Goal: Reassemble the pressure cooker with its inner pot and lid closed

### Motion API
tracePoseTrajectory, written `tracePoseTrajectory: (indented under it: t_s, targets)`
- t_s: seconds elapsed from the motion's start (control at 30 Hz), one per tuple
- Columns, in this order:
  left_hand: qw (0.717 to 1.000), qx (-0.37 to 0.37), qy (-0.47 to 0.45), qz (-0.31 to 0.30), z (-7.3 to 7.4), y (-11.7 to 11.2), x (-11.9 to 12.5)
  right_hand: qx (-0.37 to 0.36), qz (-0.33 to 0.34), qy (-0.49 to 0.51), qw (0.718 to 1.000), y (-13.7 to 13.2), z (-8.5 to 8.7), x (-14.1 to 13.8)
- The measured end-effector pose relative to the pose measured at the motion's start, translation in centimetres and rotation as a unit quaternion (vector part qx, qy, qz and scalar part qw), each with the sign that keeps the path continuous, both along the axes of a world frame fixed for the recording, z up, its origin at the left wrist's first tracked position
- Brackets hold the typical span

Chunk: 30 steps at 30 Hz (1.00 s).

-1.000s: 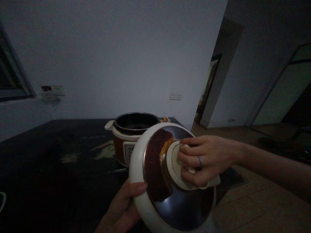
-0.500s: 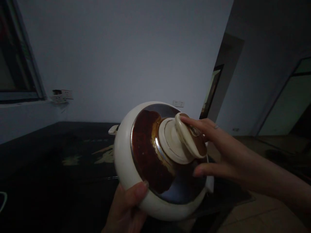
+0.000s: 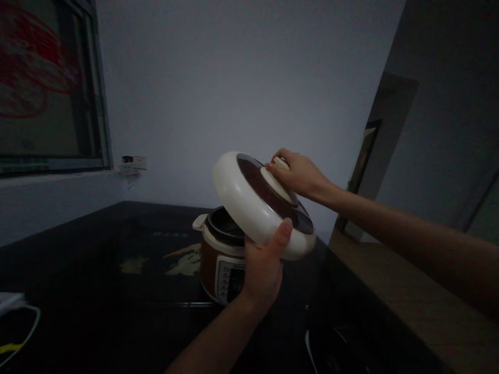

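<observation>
A cream lid with a dark brown top (image 3: 251, 205) is held tilted in the air, its left side higher than its right. My left hand (image 3: 265, 262) grips the near rim, thumb on the outer side and the other fingers underneath. At the top, my right hand (image 3: 298, 174) is closed round the lid's knob. Below and behind the lid stands a brown electric pressure cooker (image 3: 209, 259) with a button panel and a cream side handle. Its dark inner pot shows through the uncovered mouth; the lid and my left hand hide its right part.
The cooker stands on a glossy black table (image 3: 156, 311) with a printed picture. A white cable (image 3: 37, 317) lies at the left edge. A dark object (image 3: 335, 348) sits at the near right. Wall sockets (image 3: 133, 163) and a window (image 3: 47, 88) are at the left.
The lid has lifted off and tilted, exposing the cooker's pot. My right hand has closed from loosely touching the knob to wrapping it. The camera view has shifted, showing more of the table.
</observation>
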<state>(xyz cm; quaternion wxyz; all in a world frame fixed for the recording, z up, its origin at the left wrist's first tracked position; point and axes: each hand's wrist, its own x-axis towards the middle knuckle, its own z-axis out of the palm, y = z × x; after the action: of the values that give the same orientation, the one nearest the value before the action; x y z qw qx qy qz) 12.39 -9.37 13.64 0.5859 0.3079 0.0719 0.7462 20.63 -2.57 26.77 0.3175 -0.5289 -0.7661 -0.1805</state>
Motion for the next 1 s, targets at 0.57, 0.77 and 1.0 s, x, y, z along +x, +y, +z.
tracePoseTrajectory:
  t_s: [0.57,0.77,1.0]
  targets:
    - [0.842,-0.029,0.413,0.346,-7.7,18.7,-18.3,-0.135,-0.046,-0.150,0.978,12.5,-2.5,-5.2]
    - [0.868,-0.053,0.414,0.267,-9.3,20.2,-18.1,-0.149,-0.040,-0.182,0.971,13.2,-4.6,-6.1]
    - [0.905,-0.022,0.372,0.206,-9.7,20.4,-17.6,-0.145,-0.020,-0.214,0.966,13.3,-5.9,-6.4]
